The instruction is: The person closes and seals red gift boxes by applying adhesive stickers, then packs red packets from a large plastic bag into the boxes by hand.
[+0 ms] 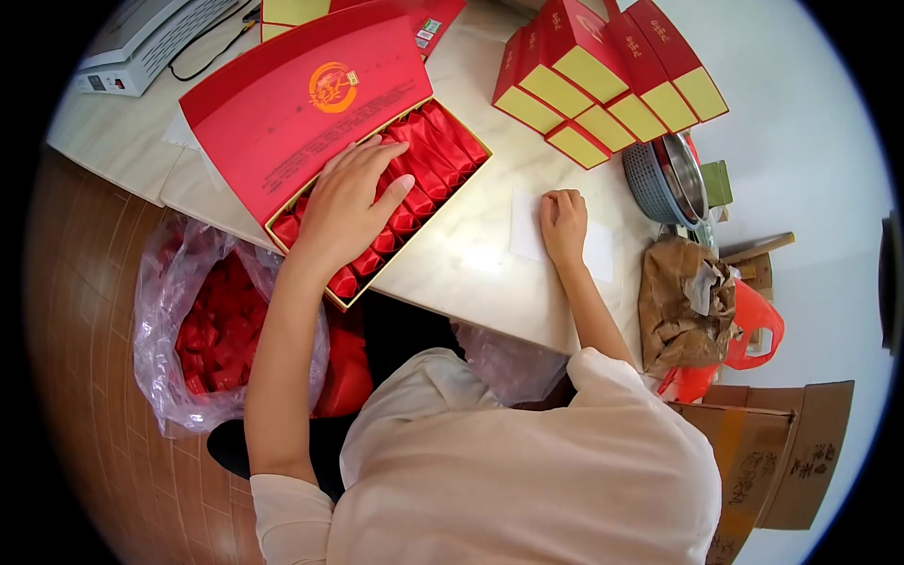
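Note:
My left hand [350, 205] lies palm down with spread fingers on the red foil packets [428, 151] that fill an open box. The box's yellow-edged tray [473, 169] is tilted across the table, its red lid [282, 104] folded back and showing a round gold emblem. My right hand [563, 224] rests on the table to the right of the box, its fingers curled in and no object visible in them. Beneath and beside that hand are white paper sheets [527, 226].
Stacked red and yellow boxes [589, 61] stand at the back. A blue basket with metal bowls [650, 188], a brown paper bag [683, 301] and cartons [739, 461] are on the right. A plastic bag of red packets [221, 325] sits below left; a white device [141, 56] is back left.

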A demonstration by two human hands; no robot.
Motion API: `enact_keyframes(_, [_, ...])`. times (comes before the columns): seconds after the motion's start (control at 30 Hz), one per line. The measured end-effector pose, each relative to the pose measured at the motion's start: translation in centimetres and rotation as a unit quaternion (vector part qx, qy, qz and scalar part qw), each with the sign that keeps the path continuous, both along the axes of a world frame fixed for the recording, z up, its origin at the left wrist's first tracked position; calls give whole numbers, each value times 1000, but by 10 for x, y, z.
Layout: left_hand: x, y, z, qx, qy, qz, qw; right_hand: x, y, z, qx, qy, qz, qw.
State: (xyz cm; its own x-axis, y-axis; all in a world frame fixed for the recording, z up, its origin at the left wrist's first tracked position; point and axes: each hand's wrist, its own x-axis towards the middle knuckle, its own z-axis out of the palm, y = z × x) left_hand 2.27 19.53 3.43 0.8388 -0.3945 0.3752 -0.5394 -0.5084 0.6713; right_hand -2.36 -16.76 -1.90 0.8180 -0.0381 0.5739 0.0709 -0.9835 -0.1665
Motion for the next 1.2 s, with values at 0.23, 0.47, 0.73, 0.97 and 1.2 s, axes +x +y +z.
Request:
enact_keyframes(0.23, [-1,1,1,-12,18,8,1000,0,1,1,-7,-13,-14,1000])
enact_keyframes(0.47, [0,0,-2,-13,12,16,1000,-4,-4,-2,27,-32,5,999])
enact_keyframes(0.73, [-1,0,-3,-24,-2,19,1000,-2,6,8,142,19,21,989])
enact_keyframes(0.97, [-1,0,-1,-14,24,20,999,-2,39,3,325,94,10,941])
enact_keyframes(1.2, [0,-1,-2,-22,19,24,999,-4,55,-1,69,46,37,996])
